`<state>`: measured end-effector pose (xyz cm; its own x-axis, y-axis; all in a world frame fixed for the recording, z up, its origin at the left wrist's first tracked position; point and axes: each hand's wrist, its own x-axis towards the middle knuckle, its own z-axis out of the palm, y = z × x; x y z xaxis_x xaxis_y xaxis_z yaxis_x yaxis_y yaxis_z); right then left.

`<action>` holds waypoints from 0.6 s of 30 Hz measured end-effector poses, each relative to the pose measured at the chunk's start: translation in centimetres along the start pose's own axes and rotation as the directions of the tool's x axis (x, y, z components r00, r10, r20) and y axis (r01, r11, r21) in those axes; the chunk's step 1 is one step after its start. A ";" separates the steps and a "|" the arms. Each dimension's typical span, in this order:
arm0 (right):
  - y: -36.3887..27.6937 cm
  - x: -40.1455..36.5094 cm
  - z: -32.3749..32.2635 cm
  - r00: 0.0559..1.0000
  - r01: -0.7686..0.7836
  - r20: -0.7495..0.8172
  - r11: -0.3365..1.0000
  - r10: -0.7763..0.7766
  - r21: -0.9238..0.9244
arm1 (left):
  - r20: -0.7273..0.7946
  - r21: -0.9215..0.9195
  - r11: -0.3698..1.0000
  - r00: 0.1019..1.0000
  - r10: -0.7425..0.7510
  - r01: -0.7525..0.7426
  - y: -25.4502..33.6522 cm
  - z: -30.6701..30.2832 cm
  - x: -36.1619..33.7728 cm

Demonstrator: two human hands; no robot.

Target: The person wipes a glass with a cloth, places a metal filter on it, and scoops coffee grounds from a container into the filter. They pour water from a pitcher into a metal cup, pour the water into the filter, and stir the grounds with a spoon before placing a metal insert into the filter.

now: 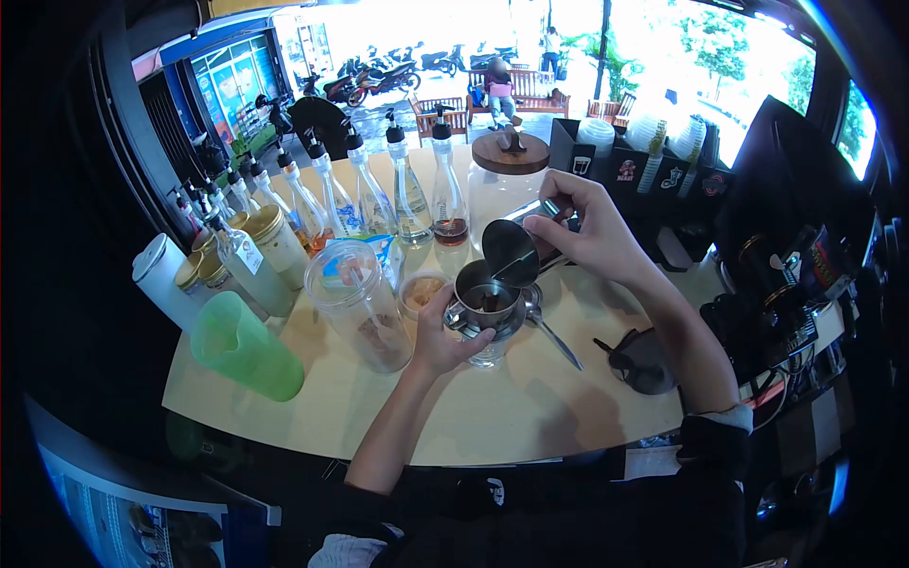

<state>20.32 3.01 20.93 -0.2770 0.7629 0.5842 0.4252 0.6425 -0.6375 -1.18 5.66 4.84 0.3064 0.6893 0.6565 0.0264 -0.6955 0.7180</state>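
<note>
My left hand point(440, 341) is closed around a metal drip coffee filter point(466, 281), thumb at its front and fingers on its left side. Dark matter shows inside the filter, which sits on a clear glass point(487, 356). My right hand point(589, 230) grips the handle of a small metal pitcher point(509, 254). The pitcher is tilted to the left, its lip right over the filter's mouth. Just right of the filter lies a metal spoon point(561, 339). Behind my left hand stands a small tub point(422, 292) with light brown contents.
Left are a clear plastic jug point(355, 303) and a green pitcher point(251, 348). Pump bottles point(410, 194) line the back near a wooden-lidded jar point(511, 156). A dark lidded object point(644, 362) lies right, before a black cup holder point(653, 166). A person point(498, 87) sits outside.
</note>
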 end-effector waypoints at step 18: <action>-0.8 -0.1 -0.1 1.000 -0.018 -0.002 0.999 0.018 0.036 | 0.006 0.039 0.999 1.000 0.000 0.000 -0.5 0.0 -0.2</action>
<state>20.14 2.42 21.45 -0.2678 0.7744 0.5732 0.3989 0.6306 -0.6657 -1.29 5.88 4.42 0.3118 0.6885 0.6548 0.0632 -0.7027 0.7087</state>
